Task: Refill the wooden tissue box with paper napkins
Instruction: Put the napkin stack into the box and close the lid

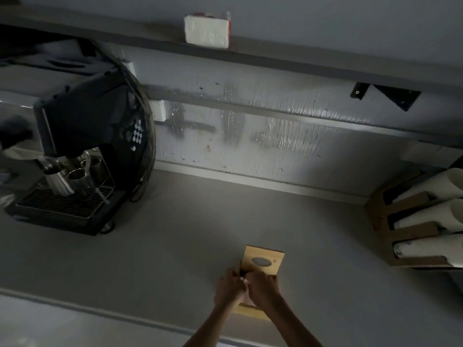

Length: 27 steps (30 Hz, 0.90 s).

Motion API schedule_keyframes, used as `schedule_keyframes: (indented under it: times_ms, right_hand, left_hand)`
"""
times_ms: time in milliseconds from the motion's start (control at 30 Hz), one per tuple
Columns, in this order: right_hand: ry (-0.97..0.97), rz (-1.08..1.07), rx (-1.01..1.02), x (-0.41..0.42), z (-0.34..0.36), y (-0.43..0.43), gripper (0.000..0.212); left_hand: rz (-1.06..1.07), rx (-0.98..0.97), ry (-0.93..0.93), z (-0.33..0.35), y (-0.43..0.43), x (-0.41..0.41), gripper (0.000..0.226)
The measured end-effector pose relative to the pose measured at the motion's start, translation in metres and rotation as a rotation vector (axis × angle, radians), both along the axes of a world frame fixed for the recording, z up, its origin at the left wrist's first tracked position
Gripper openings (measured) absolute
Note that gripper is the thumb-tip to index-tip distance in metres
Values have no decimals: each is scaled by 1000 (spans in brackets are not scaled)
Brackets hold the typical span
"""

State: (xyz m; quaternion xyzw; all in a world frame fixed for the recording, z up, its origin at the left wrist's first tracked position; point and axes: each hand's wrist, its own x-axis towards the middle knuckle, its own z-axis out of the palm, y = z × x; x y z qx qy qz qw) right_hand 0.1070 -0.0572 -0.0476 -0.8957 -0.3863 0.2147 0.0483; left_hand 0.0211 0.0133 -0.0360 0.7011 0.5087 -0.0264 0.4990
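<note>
The wooden tissue box (pixel 270 255) lies on the grey counter, low in the head view and right of centre. Its lid with an oval slot (pixel 261 261) covers the far part. Both my hands meet over the near part. My left hand (pixel 229 289) curls in from the box's left edge. My right hand (pixel 263 286) covers the middle. A small strip of white paper napkins (pixel 245 284) shows between my fingers; the remainder is hidden under my hands. A white napkin pack (pixel 206 31) sits on the shelf above.
A black espresso machine (pixel 82 136) with metal jugs (pixel 62 179) stands on the left of the counter (pixel 162 246). A wooden holder with white paper cups (pixel 423 221) stands at the right edge. A shelf (pixel 300 61) runs along the wall above. The scene is dim.
</note>
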Motion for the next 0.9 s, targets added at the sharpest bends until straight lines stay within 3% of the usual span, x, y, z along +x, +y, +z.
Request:
schedule_keyframes:
  times_ms: [67,133,233,300,367,500,667,767,833,900]
  right_hand:
    - [9,7,-77,1,10,4,32]
    - [146,-30,-91,4,19,11,30]
    - [282,59,-292,14,39,22,34]
    - [290,132,-416,16,49,26,39]
    - [256,202,-496,14,52,28,51]
    - [307,178,-555,12,57,35,66]
    - [248,168,-383,15,60,32,48]
    - [303,158,-509,12,70,38,42]
    - [303,107,-485,13,75,46,28]
    - [309,188,-455,13,75,45,21]
  left_hand:
    - [-1,-5,42,1,-1,0,33]
    - [-13,-28,40,0,-1,-1,39]
    - [-5,-98,-90,-6,3,-6,38]
    - [-51,-180,-138,-11,7,-12,34]
    - [-131,-254,-145,-13,11,-19,47]
    - [-187,-360,-207,-8,12,-29,51]
    - [-333,-228,-184,-4,12,-34,93]
    - [-403,-121,-121,-3,-1,-34,115]
    - [-387,2,-67,-8,-12,-36,109]
    - [-359,73,-11,-12,-20,-39,94]
